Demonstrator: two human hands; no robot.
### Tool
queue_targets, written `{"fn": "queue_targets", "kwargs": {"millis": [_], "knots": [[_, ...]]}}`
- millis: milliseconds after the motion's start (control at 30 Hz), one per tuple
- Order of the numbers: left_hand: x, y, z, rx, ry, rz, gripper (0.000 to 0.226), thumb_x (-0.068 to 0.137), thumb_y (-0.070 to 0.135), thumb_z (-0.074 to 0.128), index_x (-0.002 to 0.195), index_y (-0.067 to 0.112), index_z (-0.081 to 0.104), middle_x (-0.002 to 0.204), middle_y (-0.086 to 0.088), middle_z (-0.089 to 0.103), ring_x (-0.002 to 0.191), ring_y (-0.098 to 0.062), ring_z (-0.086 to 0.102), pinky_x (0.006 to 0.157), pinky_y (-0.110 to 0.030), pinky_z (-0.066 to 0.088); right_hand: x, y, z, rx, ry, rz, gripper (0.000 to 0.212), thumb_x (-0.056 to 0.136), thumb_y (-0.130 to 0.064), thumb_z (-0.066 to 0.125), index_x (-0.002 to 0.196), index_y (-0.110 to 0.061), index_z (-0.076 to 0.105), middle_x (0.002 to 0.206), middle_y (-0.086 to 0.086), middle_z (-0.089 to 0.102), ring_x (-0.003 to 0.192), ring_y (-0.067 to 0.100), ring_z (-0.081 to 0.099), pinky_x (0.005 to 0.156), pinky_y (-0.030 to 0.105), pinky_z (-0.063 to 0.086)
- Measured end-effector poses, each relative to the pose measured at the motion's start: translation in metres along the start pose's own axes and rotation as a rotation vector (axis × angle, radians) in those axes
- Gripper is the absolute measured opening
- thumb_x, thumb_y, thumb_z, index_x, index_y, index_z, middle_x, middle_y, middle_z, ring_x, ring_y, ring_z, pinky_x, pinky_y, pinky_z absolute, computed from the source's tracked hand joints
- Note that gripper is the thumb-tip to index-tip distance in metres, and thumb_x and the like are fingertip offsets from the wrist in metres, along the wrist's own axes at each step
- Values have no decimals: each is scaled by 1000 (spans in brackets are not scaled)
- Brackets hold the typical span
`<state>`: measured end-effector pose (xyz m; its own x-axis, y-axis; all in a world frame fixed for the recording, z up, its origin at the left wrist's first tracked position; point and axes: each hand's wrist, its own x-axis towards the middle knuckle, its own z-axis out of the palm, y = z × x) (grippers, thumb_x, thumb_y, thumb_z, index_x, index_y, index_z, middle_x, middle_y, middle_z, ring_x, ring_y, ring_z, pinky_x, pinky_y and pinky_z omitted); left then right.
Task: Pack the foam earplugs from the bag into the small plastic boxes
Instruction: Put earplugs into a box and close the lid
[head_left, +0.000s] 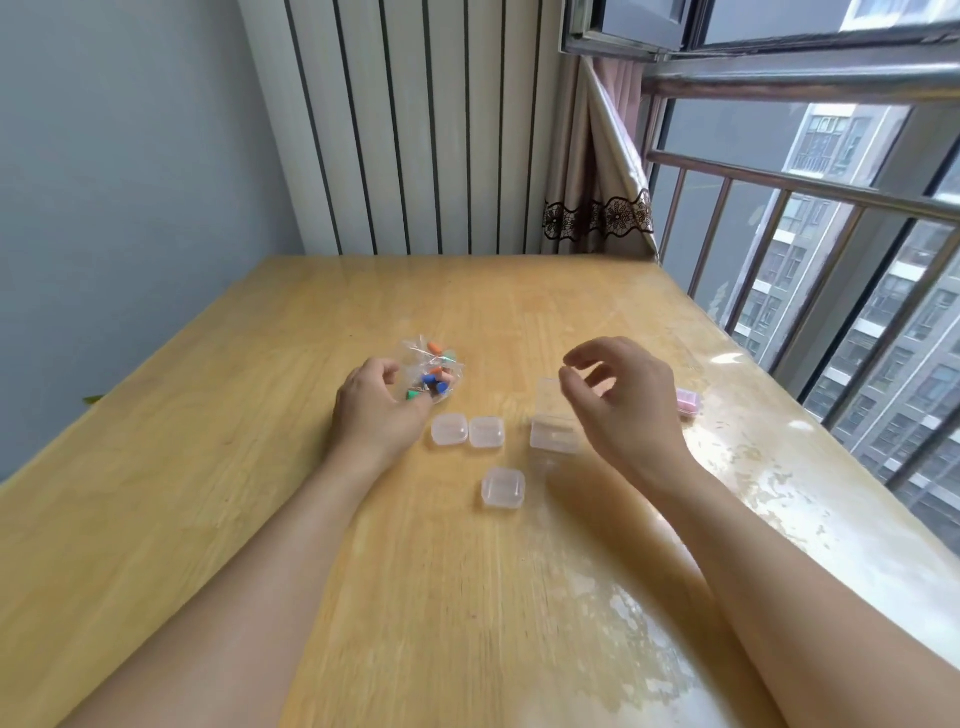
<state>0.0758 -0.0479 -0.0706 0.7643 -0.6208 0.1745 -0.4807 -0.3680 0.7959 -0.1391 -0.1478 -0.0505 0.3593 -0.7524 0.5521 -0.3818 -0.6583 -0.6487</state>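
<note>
Our left hand (376, 402) grips the earplug bag (431, 374) mid-table, twd the far edge. Right hand (618, 395) hovers w/ fingers loosely curled, holding nothing, over an open box (555, 434); three shut boxes (450, 429) nearby.

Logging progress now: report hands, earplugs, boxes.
Left hand grips the earplug bag. Right hand holds nothing, above the open box. Three closed boxes wait nearby. Nothing blocking.

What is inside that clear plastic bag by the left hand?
The bag holds small foam earplugs in orange, blue and green. The left hand grips its near side and hides that part, so the full count cannot be told.
</note>
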Motion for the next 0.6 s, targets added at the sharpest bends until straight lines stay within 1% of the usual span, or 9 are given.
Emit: {"fn": "queue_targets", "kwargs": {"millis": [67, 100, 167, 200, 267, 333, 400, 500, 600], "knots": [[1, 0, 2, -31, 36, 28, 22, 85, 22, 70, 105, 15, 69, 101, -2, 72, 93, -22, 66, 78, -28, 49, -7, -7, 8, -11, -83, -172, 10, 92, -16, 69, 100, -19, 75, 99, -7, 69, 84, 8, 64, 71, 29, 55], [0, 1, 2, -29, 47, 43, 12, 87, 20, 69, 97, 15, 70, 89, 0, 71, 84, -20, 66, 72, -27, 48, -11, -11, 13, -20, -137, -247, 13, 94, -15, 67, 103, -18, 76, 103, -7, 69, 89, 10, 64, 73, 29, 55], [-3, 3, 3, -4, 60, 80, 5, 89, 17, 69, 90, 12, 70, 70, 6, 65, 69, -16, 62, 61, -24, 45, -17, -16, 23, -48, -230, -376, 20, 97, -14, 62, 113, -18, 75, 114, -6, 70, 100, 16, 62, 82, 30, 53], [-5, 4, 4, 1, 64, 94, 5, 89, 17, 69, 88, 12, 69, 65, 8, 62, 65, -14, 60, 57, -21, 42, -18, -19, 27, -69, -269, -424, 24, 99, -14, 60, 118, -18, 73, 119, -7, 70, 102, 18, 60, 85, 30, 51], [-10, 6, 6, -4, 50, 112, 5, 87, 17, 70, 85, 14, 67, 64, 8, 62, 65, -15, 61, 54, -18, 40, -19, -22, 35, -135, -338, -469, 30, 100, -16, 56, 126, -20, 70, 130, -8, 67, 99, 21, 56, 86, 30, 48], [-12, 8, 8, -5, 16, 132, 7, 87, 18, 71, 84, 15, 65, 70, 5, 65, 70, -19, 65, 60, -24, 44, -17, -23, 43, -208, -394, -457, 34, 102, -23, 50, 132, -22, 66, 138, -10, 63, 97, 23, 53, 86, 34, 48], [-14, 10, 9, -3, -11, 152, 8, 87, 19, 71, 83, 15, 64, 72, 7, 65, 73, -21, 66, 65, -26, 46, -14, -21, 49, -273, -431, -438, 38, 103, -30, 45, 135, -24, 63, 142, -11, 61, 96, 22, 50, 88, 37, 48], [-16, 14, 11, -24, -43, 148, 14, 86, 22, 71, 77, 18, 61, 68, 12, 61, 65, -15, 62, 57, -22, 42, -10, -19, 51, -385, -433, -387, 37, 104, -38, 44, 136, -26, 59, 139, -12, 60, 98, 20, 46, 88, 39, 47], [-14, 15, 14, -49, -74, 108, 20, 87, 24, 70, 71, 20, 58, 70, 8, 61, 64, -10, 57, 55, -21, 39, -10, -19, 50, -449, -427, -341, 39, 105, -43, 40, 138, -27, 54, 131, -8, 64, 101, 21, 48, 86, 39, 47]]}}
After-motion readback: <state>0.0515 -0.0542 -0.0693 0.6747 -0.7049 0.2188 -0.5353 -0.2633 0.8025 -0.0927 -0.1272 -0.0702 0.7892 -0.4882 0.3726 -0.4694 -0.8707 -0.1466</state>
